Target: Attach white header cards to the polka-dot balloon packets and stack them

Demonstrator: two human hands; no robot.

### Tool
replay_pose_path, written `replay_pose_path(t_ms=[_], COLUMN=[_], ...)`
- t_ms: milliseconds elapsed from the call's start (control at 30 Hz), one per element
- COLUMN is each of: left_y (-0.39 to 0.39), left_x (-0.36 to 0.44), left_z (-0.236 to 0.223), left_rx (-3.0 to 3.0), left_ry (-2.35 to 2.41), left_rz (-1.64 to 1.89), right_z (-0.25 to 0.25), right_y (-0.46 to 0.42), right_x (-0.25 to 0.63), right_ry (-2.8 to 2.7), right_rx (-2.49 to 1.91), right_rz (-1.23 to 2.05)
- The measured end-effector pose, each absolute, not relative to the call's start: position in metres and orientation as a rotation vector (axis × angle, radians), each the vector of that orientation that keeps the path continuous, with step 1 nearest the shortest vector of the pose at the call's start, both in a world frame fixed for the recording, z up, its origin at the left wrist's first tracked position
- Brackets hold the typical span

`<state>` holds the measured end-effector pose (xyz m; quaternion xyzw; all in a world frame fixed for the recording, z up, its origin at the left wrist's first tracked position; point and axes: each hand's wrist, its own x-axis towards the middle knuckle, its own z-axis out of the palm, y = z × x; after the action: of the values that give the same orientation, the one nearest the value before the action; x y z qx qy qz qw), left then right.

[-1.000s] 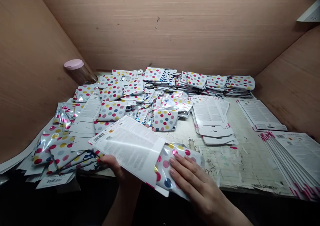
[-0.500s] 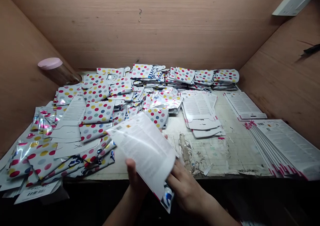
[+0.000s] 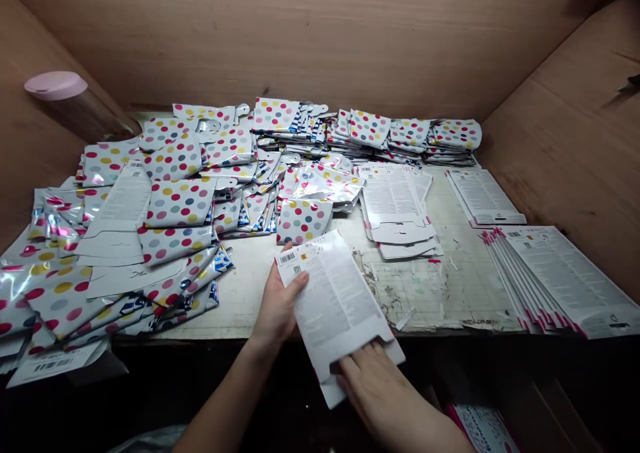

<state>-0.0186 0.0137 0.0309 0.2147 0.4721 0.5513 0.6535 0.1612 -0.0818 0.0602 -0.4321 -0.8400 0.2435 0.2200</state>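
A white printed card (image 3: 336,299) with a barcode at its top corner stands tilted over the front of the table. My left hand (image 3: 277,299) grips its left edge, thumb on the printed face. My right hand (image 3: 375,386) lies across the card's lower end, fingers against its die-cut flap. No foil shows at the card's lower end, and anything behind it is hidden. Just above my left hand sits a polka-dot foil packet (image 3: 303,219), apart from my fingers.
Heaps of polka-dot foil packets (image 3: 180,203) cover the table's left and back. Stacks of white cards (image 3: 395,206) lie at centre and right (image 3: 555,273). A pink-lidded jar (image 3: 65,99) stands at back left. Wooden walls (image 3: 300,39) surround the worn tabletop (image 3: 415,293).
The dotted foil packet visible at the card's end has gone from view. The card now stands more upright, and the view has shifted left and down.
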Motion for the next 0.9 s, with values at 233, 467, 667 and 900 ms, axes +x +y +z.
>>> replay_pose_path(t_ms=[233, 467, 667, 900], left_y=[0.021, -0.061, -0.068, -0.069], left_x=[-0.022, -0.034, -0.040, -0.039], left_z=[0.019, 0.006, -0.013, -0.016], left_rx=[1.932, 2.562, 2.607, 2.618], left_ry=[1.808, 1.207, 1.203, 1.211], left_rz=[1.276, 0.566, 0.520, 0.581], right_z=[0.024, -0.010, -0.005, -0.011], right_y=[-0.047, -0.041, -0.039, -0.033], right_x=[0.180, 0.173, 0.177, 0.170], right_ry=[-1.821, -1.841, -1.986, -2.248], right_rx=[-1.364, -1.317, -1.320, -1.371], right_rz=[0.757, 0.640, 0.610, 0.308])
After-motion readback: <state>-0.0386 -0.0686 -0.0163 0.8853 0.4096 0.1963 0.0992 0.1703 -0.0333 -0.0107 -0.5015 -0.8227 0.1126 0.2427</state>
